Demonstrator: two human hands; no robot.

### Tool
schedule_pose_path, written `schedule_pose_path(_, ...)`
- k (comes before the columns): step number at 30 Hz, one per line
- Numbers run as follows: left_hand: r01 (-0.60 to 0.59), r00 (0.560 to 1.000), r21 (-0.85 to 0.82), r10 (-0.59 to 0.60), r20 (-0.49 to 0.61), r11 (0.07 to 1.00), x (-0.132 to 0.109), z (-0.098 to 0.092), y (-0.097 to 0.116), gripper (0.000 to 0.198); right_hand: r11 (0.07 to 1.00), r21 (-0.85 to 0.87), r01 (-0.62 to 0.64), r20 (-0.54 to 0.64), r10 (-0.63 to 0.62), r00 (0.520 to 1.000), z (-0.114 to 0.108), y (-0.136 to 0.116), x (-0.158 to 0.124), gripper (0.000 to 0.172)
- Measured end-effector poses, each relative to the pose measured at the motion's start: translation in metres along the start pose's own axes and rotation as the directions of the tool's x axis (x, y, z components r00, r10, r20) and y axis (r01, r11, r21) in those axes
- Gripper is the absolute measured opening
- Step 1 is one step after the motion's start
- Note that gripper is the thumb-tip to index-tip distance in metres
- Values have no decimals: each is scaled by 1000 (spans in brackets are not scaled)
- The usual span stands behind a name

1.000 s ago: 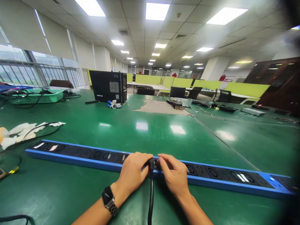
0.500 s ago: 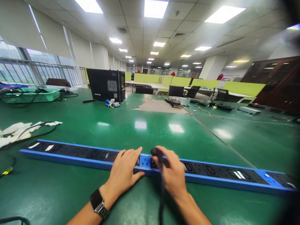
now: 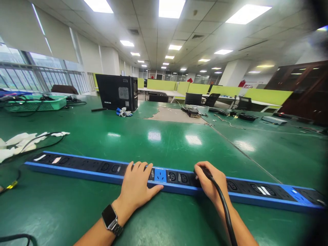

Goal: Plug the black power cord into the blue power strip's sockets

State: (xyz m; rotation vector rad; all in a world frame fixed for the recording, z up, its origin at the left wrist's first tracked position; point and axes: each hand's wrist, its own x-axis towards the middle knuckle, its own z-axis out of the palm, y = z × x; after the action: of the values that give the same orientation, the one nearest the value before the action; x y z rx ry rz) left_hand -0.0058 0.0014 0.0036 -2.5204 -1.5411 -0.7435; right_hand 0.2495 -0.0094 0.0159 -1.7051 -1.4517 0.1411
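Note:
A long blue and black power strip [image 3: 176, 187] lies across the green table, its sockets facing up. My left hand [image 3: 137, 186] rests on it, fingers over the far edge and thumb apart along the near side, just left of the blue socket [image 3: 160, 176]. Right of that socket, my right hand [image 3: 213, 182] is closed round a black power plug [image 3: 205, 172] at the strip's top. The plug's cable [image 3: 225, 208] runs down past my wrist. My fingers hide the plug's front, so I cannot tell whether it sits in a socket.
A black computer case [image 3: 116, 92] stands at the back with gloves [image 3: 124, 112] before it. Crumpled white cloth [image 3: 22, 141] and a green basket [image 3: 38, 104] of cables are on the left. Loose parts [image 3: 192, 111] lie at the far side.
My right hand has moved to the right along the strip with the plug, uncovering sockets beside the blue one. My left hand stays on the strip.

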Motion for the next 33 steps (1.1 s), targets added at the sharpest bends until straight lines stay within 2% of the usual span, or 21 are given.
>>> schedule_pose_path(5,-2,999,-32,1,-35,999,-1,3,-1,62,991,4,131,-18,-131,991,-1,-1,-9,29)
schedule_pose_path(12,26,999,-36,-25,21,999,0,-1,1,66,999,-7,46,-4,-46,999,1,2,-13,35)
schedule_pose_path(18,21,999,-10,-21,37,1000,0,-1,2,65,975,-115,189,18,-188,982,7,1,-17,33)
schedule_pose_path(25,12,1000,-23,-11,15,1000,-1,1,0,66,952,-241,191,-9,-199,980,6,8,-21,36)
schedule_pose_path(29,18,1000,-45,-18,-13,999,-1,1,1,64,899,-331,288,-6,-307,952,9,5,-22,36)
schedule_pose_path(31,21,1000,-49,-22,-20,999,-1,0,1,63,899,-318,300,7,-314,949,11,3,-23,36)
schedule_pose_path(33,20,1000,-48,-21,-17,999,-1,0,1,63,931,-257,261,3,-269,963,11,5,-24,37)
